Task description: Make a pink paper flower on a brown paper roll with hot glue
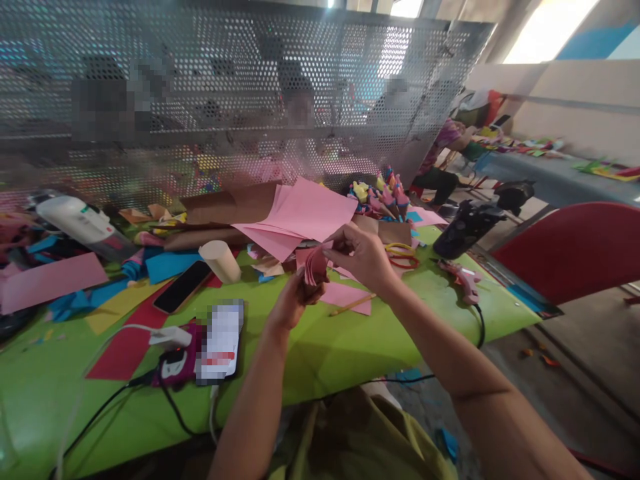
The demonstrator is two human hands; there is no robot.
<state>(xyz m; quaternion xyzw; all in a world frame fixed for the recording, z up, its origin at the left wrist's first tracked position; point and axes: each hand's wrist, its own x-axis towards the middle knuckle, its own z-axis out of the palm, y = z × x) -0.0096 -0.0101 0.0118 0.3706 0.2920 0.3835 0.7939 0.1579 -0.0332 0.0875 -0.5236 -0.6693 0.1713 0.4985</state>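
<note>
Centrally, pleated pink paper (315,265), fan-like, tight in the grip of left hand (294,299) and right hand (364,257).

green table (320,343) | black phone (183,287) | cream paper roll (221,261) | pink glue gun (463,279) | red chair (575,250)

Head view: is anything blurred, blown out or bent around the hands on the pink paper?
Head view: left hand and right hand on the folded pink paper are fairly sharp; the perforated screen is smeared; the window top right is blown out; the green table bows from lens distortion.
</note>
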